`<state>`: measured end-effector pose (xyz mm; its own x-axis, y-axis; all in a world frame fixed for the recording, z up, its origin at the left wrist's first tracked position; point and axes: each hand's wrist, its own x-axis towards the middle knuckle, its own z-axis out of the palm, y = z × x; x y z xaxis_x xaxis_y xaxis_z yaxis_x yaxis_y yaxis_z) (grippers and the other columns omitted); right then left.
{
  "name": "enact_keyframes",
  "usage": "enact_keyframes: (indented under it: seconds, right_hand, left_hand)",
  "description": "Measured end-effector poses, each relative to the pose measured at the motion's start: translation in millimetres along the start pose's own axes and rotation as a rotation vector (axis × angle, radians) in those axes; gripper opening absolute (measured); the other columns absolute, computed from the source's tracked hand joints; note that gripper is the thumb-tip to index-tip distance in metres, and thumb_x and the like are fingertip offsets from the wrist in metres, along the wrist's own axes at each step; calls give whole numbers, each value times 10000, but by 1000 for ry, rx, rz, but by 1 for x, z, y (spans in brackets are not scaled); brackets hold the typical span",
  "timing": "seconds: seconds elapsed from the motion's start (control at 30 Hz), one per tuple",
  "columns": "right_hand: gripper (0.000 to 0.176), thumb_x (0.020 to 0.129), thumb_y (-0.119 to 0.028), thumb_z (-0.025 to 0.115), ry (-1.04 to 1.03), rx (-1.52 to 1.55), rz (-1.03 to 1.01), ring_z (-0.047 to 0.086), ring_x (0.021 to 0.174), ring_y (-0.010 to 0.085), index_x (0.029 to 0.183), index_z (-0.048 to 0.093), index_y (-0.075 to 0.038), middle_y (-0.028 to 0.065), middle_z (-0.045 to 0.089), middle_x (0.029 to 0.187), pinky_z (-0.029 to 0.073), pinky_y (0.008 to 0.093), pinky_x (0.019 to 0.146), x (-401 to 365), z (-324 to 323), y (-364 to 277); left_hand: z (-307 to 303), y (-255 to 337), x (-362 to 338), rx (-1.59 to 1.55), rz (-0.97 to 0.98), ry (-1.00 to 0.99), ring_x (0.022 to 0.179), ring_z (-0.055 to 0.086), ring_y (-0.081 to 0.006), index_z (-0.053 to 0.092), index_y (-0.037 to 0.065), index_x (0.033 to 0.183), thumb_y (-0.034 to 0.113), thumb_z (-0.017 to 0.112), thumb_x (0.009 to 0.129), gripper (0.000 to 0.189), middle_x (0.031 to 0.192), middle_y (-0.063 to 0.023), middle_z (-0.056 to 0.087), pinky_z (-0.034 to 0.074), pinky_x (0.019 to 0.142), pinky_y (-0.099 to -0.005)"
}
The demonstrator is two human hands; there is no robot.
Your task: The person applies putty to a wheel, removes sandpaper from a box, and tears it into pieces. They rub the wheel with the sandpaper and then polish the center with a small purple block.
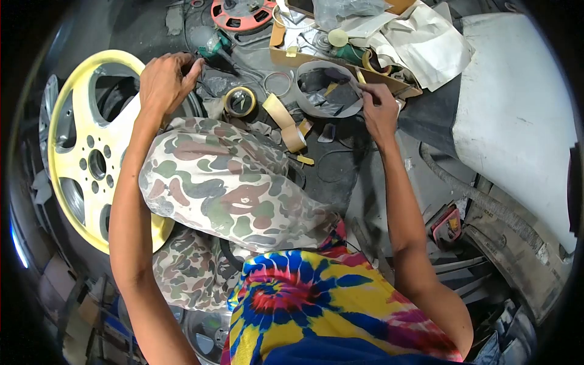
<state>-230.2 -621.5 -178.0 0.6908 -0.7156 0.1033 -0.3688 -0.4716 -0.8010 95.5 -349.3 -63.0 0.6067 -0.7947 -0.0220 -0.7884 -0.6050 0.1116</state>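
Observation:
My left hand (165,85) lies over the upper right edge of a yellow-painted car wheel (62,103), its fingers curled over the rim and partly hidden. The wheel leans beside my knee in camouflage trousers. My right hand (379,111) is closed in a pinch at the right side of a round pale tub (325,111). From its fingertips a thin yellow stick (361,76) points up. Inside the tub lie scraps and clear plastic bits. Between my hands are a roll of yellow tape (239,101) and a tan tape roll (294,139).
A green power tool (210,42) with a cord lies beyond my left hand, near a red spoked disc (243,15). A cardboard box (292,58) of papers stands ahead. White body panel (517,85) and a dusty dark part (517,243) are at the right.

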Motion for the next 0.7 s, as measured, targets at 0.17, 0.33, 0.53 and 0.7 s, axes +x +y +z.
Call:
enact_keyframes:
  seconds: [0.17, 0.33, 0.53, 0.7]
  right_hand:
    - [137, 978, -47, 635, -1, 457, 367, 688, 827, 83, 1092, 680, 14, 60, 701, 916, 512, 199, 743, -22, -13, 8]
    - [214, 947, -106, 706, -182, 405, 345, 679, 799, 98, 1132, 673, -5, 86, 687, 948, 520, 234, 719, -18, -10, -3]
    - [457, 843, -259, 806, -298, -327, 9, 680, 954, 406, 1204, 662, -16, 203, 657, 1169, 539, 496, 832, -4, 19, -6]
    - [408, 848, -185, 761, -444, -703, 176, 678, 1008, 420, 1218, 642, -62, 180, 668, 1143, 557, 508, 867, 14, 54, -3]
  left_hand:
    - [2, -2, 0, 13, 18, 38, 798, 677, -406, 781, 37, 922, 403, 659, 949, 387, 807, -216, 707, 529, 759, -459]
    - [-1, -2, -1, -5, 3, 10, 780, 671, -400, 771, 41, 881, 410, 658, 945, 391, 797, -196, 707, 525, 760, -468]
    - [-1, -2, -2, -29, 0, 44, 789, 667, -400, 772, 49, 879, 405, 657, 942, 380, 801, -188, 707, 519, 768, -481]
    - [1, -1, -3, -52, -16, 59, 811, 673, -397, 783, 54, 904, 401, 664, 936, 368, 816, -190, 714, 522, 778, -476]
